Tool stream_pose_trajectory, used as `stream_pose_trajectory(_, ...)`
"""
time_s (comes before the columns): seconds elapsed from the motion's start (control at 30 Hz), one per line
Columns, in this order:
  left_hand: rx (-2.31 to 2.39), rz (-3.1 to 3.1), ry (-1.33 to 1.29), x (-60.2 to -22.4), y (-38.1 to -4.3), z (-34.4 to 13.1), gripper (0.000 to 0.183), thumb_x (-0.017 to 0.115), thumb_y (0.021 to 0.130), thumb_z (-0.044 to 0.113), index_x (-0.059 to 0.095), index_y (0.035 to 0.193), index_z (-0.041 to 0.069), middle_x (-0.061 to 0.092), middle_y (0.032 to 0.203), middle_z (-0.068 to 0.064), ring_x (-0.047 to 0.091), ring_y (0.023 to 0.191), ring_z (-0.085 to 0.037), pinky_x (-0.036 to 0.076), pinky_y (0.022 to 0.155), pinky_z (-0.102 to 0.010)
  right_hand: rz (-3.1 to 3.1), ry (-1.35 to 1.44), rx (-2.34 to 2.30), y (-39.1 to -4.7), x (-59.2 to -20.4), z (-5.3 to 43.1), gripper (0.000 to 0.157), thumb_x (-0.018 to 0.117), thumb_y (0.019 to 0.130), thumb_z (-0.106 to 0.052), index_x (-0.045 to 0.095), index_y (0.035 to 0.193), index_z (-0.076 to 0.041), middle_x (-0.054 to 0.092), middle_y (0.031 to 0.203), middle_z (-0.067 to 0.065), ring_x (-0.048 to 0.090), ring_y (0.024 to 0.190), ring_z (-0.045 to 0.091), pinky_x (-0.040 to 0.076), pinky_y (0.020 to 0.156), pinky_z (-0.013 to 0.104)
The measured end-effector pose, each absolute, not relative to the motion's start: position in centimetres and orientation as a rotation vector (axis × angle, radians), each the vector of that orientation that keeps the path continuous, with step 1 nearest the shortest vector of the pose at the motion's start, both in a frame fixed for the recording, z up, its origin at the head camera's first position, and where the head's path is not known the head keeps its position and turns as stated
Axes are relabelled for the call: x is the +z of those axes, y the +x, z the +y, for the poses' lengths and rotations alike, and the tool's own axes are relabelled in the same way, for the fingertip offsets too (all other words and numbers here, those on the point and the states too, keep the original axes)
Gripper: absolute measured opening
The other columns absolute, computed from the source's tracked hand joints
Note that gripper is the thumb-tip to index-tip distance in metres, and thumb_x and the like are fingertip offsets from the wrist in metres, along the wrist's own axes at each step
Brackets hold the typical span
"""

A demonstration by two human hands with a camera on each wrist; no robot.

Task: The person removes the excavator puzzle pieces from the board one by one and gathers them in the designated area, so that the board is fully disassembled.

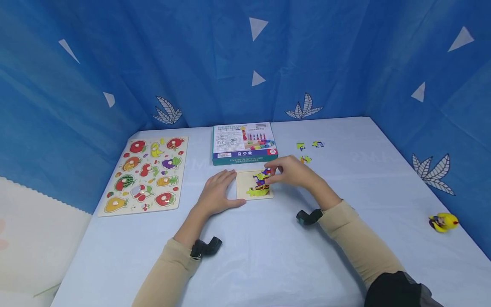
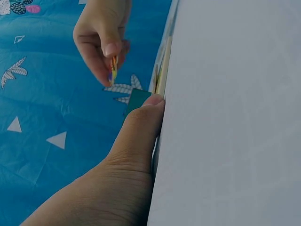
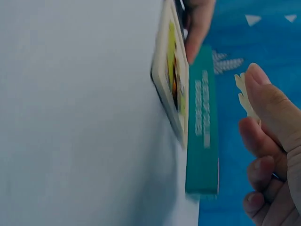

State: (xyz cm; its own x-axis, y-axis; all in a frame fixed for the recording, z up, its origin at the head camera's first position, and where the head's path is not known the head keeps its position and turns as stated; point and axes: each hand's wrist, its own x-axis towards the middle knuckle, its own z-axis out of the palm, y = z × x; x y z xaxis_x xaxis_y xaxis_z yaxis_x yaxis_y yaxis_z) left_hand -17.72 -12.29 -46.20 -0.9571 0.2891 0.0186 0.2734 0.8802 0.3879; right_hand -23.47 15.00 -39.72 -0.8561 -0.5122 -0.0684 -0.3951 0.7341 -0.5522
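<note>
A small wooden puzzle board [image 1: 242, 181] lies on the table with joined jigsaw pieces [image 1: 258, 191] over its right part, in yellow-green, blue and red. My left hand [image 1: 216, 192] rests at the board's left side, thumb extended along the near edge and fingers by the far left corner. Above the board's right side, my right hand [image 1: 292, 171] pinches a jigsaw piece [image 3: 242, 96] between thumb and index finger. In the right wrist view its plain pale side shows, held clear of the board. Three loose jigsaw pieces [image 1: 305, 159] lie to the right, beyond that hand.
A teal-edged beaded toy box [image 1: 245, 160] stands just behind the board. At the left lies a fruit peg puzzle [image 1: 151, 175]. A small yellow toy figure [image 1: 443, 222] is near the table's right edge. A blue curtain [image 1: 215, 55] hangs behind the table.
</note>
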Motion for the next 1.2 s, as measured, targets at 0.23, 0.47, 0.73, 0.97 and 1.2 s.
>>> stream_pose_trajectory(0.23, 0.628, 3.005, 0.457, -46.2, -17.8, -12.4, 0.104, 0.07, 0.073, 0.072, 0.034, 0.155, 0.019, 0.032, 0.163, 0.0, 0.021, 0.154, -0.024, 0.017, 0.125, -0.052, 2.797, -0.552, -0.857, -24.6, -39.5, 21.0, 0.057, 0.084, 0.079, -0.036, 0.068, 0.128, -0.012, 0.069, 0.088, 0.001, 0.052, 0.086, 0.022, 0.046, 0.063, 0.03)
stream_pose_trajectory(0.47, 0.621, 3.003, 0.45, -46.4, -17.9, -12.7, 0.105, 0.069, 0.073, 0.074, 0.034, 0.156, 0.02, 0.031, 0.163, 0.001, 0.02, 0.154, -0.024, 0.017, 0.125, -0.051, 2.833, -0.304, -0.879, -26.6, -40.4, 26.8, 0.062, 0.082, 0.081, -0.036, 0.063, 0.134, -0.009, 0.066, 0.094, 0.007, 0.051, 0.09, 0.023, 0.044, 0.068, 0.03)
stream_pose_trajectory(0.73, 0.628, 2.995, 0.434, -46.4, -17.8, -12.7, 0.105, 0.07, 0.072, 0.074, 0.033, 0.156, 0.021, 0.031, 0.163, 0.001, 0.02, 0.154, -0.024, 0.018, 0.125, -0.053, 2.794, -0.149, -0.815, -28.4, -41.9, 30.3, 0.066, 0.08, 0.083, -0.037, 0.059, 0.137, -0.005, 0.063, 0.097, 0.011, 0.052, 0.089, 0.025, 0.044, 0.068, 0.03)
stream_pose_trajectory(0.97, 0.628, 3.001, 0.441, -46.4, -17.8, -12.6, 0.105, 0.07, 0.072, 0.074, 0.033, 0.156, 0.021, 0.031, 0.163, 0.001, 0.02, 0.154, -0.024, 0.018, 0.125, -0.053, 2.783, -0.134, -0.792, -29.2, -42.2, 31.3, 0.062, 0.077, 0.087, -0.032, 0.056, 0.141, -0.01, 0.062, 0.101, 0.012, 0.051, 0.09, 0.026, 0.044, 0.07, 0.031)
stream_pose_trajectory(1.2, 0.636, 2.992, 0.446, -46.4, -17.8, -12.4, 0.105, 0.07, 0.072, 0.074, 0.033, 0.156, 0.021, 0.031, 0.164, 0.001, 0.02, 0.154, -0.024, 0.017, 0.125, -0.053, 2.773, -0.17, -0.719, -29.3, -42.1, 31.5, 0.057, 0.068, 0.095, -0.025, 0.049, 0.147, -0.013, 0.06, 0.116, 0.017, 0.051, 0.1, 0.03, 0.046, 0.079, 0.038)
